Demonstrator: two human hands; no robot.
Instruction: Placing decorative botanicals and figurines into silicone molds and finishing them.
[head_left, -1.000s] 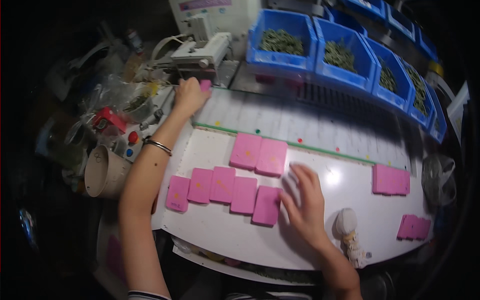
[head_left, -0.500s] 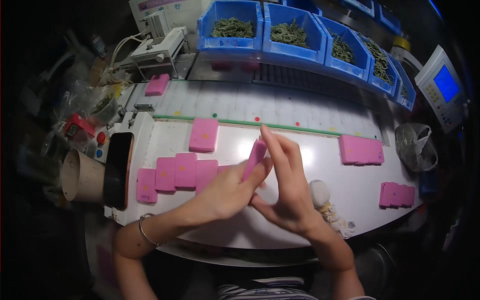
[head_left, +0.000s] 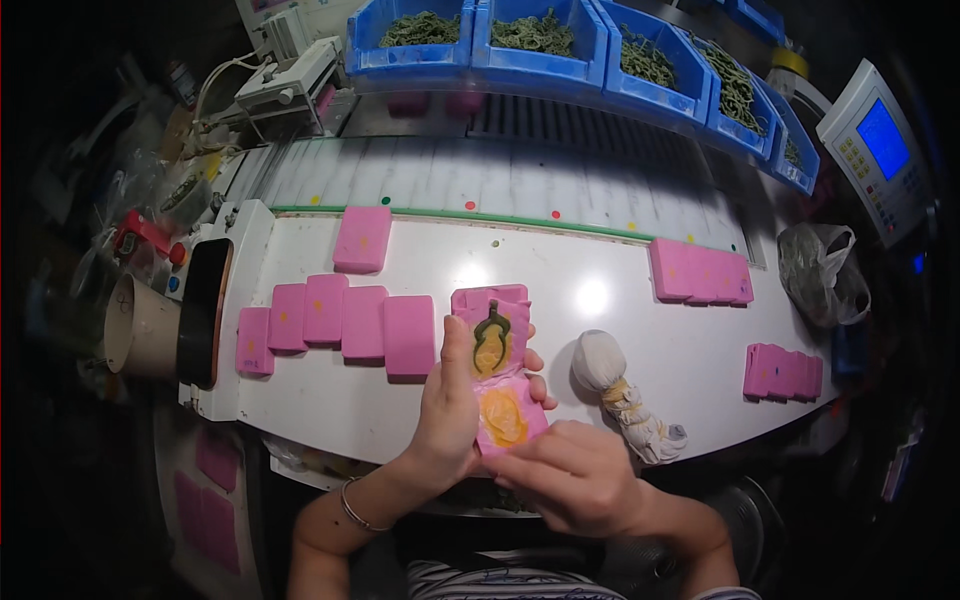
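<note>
My left hand (head_left: pixel 450 410) holds an opened pink rubber mold (head_left: pixel 511 348), its fingers wrapped round the far side. The upper half carries a dark green looped piece (head_left: pixel 490 340) over yellow; the lower half has a yellow oval (head_left: pixel 500 415). My right hand (head_left: pixel 575 478) is closed on the lower half's near corner. Closed pink blocks (head_left: pixel 363 330) lie in an overlapping row to the left, with another block (head_left: pixel 360 240) above them. A white cloth-headed bundle (head_left: pixel 605 365) lies right of my hands.
Blue bins (head_left: pixel 650 90) of green pieces line the back, behind a white track (head_left: pixel 420 175). A phone (head_left: pixel 205 315) and beige cup (head_left: pixel 135 325) are left. A screened control panel (head_left: pixel 870 150), plastic bag (head_left: pixel 820 275) and pink stacks (head_left: pixel 700 270) are right. A white device (head_left: pixel 280 85) stands back left.
My left hand has come from the white device at back left to the middle. The pink block held between both hands is now opened, showing its inside, nearer the table's front edge.
</note>
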